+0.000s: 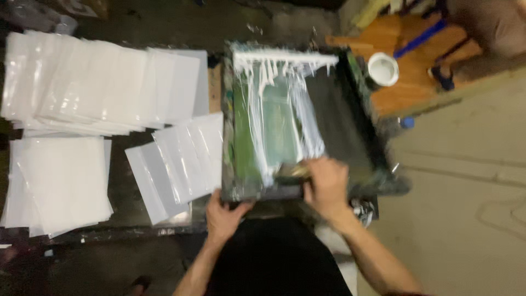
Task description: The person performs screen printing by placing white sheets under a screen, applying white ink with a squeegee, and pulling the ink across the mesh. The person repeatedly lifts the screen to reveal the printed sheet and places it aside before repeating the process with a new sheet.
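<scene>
A dark-framed printing screen (378, 159) lies in front of me, its green mesh streaked with white ink (274, 66). My right hand (327, 186) is closed on a squeegee (293, 173) at the near end of the screen. At the frame's near left corner, my left hand (223, 215) grips the edge. The picture is blurred.
Stacks of white plastic sheets (93, 87) cover the dark table to the left, with more fanned sheets (183, 159) beside the screen. A white ink tub (383, 69) stands on a wooden board at the back right. Bare concrete floor lies to the right.
</scene>
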